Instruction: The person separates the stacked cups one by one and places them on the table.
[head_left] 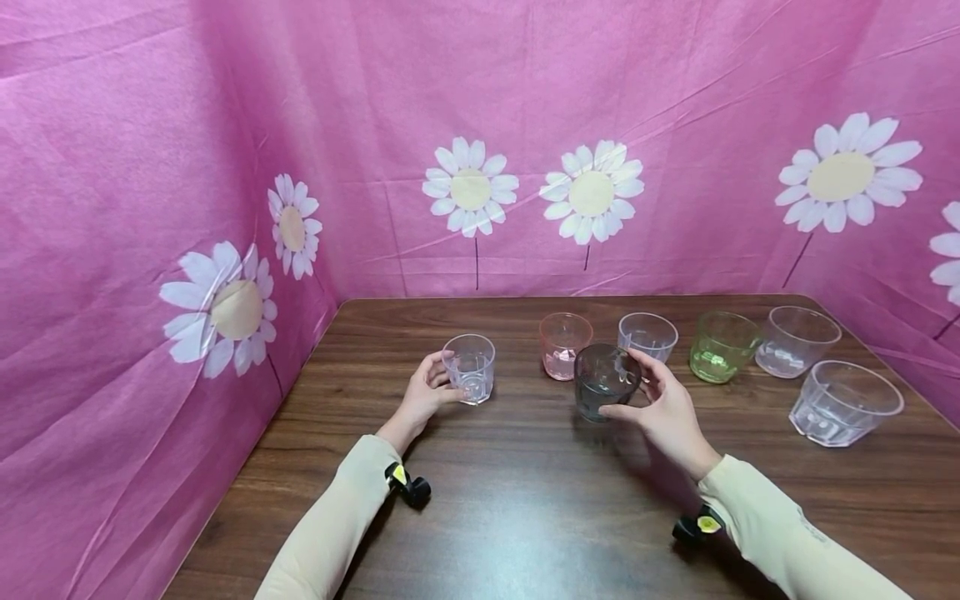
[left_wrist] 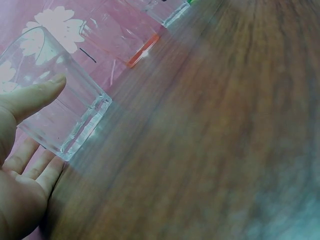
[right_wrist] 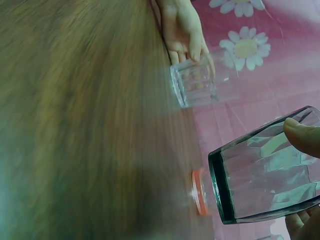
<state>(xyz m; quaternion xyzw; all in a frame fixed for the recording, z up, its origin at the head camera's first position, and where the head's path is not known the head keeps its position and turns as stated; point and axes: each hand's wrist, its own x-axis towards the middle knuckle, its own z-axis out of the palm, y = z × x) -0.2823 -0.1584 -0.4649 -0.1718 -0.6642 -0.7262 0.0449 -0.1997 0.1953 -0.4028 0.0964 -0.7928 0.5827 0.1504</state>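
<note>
My left hand [head_left: 423, 396] is around the side of a clear glass [head_left: 475, 367] that stands upright on the table. The left wrist view shows the thumb [left_wrist: 47, 95] across the near side of this glass and the other fingers beyond it. Farther right, my right hand [head_left: 667, 412] grips a dark grey tinted glass [head_left: 606, 371] between thumb and fingers. In the right wrist view the grey glass [right_wrist: 270, 170] is held up off the table, its thick base greenish. A pink-tinted glass [head_left: 562, 346] stands just behind and left of it.
Behind my right hand stands another clear glass [head_left: 649, 335]. A green glass [head_left: 722, 350] and two wider clear glasses [head_left: 797, 342] stand to the right, one [head_left: 843, 404] nearer. Pink cloth [head_left: 525, 100] with daisies hangs around the wooden table [head_left: 495, 500].
</note>
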